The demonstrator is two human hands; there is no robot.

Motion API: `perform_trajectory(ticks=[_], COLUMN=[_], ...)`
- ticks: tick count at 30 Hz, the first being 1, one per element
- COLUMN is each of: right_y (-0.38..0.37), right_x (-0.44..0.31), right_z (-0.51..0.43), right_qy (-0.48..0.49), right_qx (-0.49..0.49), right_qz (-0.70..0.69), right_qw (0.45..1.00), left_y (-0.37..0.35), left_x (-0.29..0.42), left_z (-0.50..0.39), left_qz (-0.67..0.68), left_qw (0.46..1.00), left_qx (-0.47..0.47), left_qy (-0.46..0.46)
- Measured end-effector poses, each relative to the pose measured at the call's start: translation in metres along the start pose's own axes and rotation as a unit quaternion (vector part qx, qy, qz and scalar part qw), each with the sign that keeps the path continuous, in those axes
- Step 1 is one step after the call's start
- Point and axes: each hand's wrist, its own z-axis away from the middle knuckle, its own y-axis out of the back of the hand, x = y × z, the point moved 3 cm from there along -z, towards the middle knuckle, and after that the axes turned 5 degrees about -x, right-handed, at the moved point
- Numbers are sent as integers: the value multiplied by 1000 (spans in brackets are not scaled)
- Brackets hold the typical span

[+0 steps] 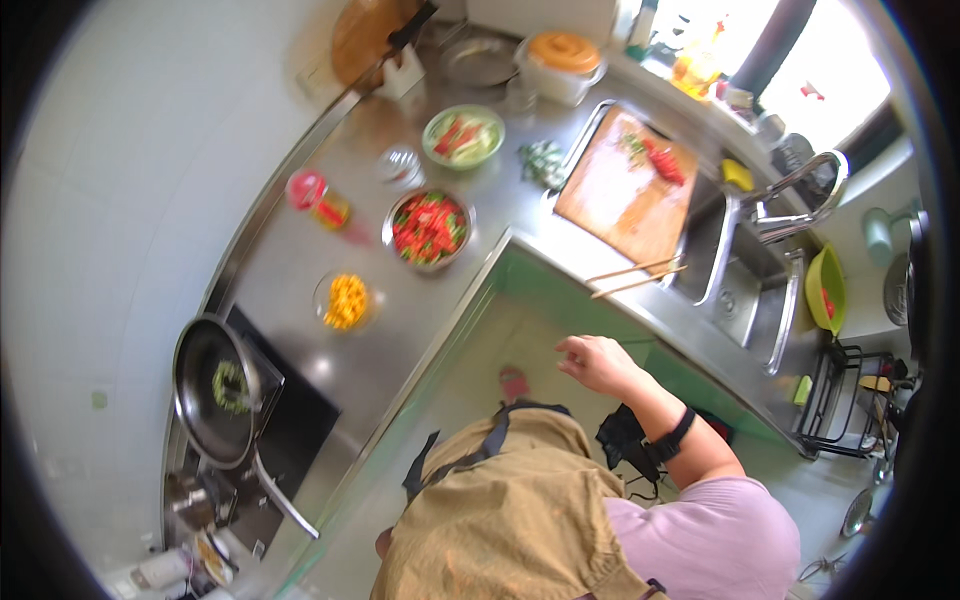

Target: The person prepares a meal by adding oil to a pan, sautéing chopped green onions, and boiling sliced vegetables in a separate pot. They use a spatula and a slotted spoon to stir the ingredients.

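My right hand [600, 365] hangs in the air over the floor, its fingers loosely curled and nothing visible in them. Its nearest objects are two wooden chopsticks [626, 286], which lie across the counter's front edge and reach the cutting board. The wooden cutting board [600, 202] rests over part of the sink, with chopped red pieces [663, 162] and green bits on it. My left hand is out of view. On the counter ahead stand a metal bowl of chopped red and green vegetables [429, 229] and a glass bowl of yellow corn kernels [346, 301].
A dark frying pan [199, 409] with chopped greens sits over the black hob [300, 427]. Further back are a green bowl of vegetables [465, 137], a red-lidded bottle [319, 199] and an orange-lidded container [562, 67]. The faucet [795, 217] and black rack [840, 412] stand right.
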Motion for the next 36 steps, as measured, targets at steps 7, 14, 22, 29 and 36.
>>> perform_trajectory(ticks=[7,14,22,29,36], right_y=[102,75,66,84,128], right_x=[46,23,48,96,45], right_z=[-162,-330,-411,-384,-240], right_qy=[-103,-126,-119,-70,44], right_qx=[130,116,164,326,254], right_qz=[-292,-645,-693,-589,-573], right_qw=[942,745,692,736,778], left_y=[68,89,73,100,67], left_x=[126,172,179,190,128], left_z=[-10,16,77,116,116], left_qz=[431,351,306,295,342], left_qw=[901,930,930,930,909], left_qx=[40,104,145,160,161], left_qy=[17,8,143,151,174])
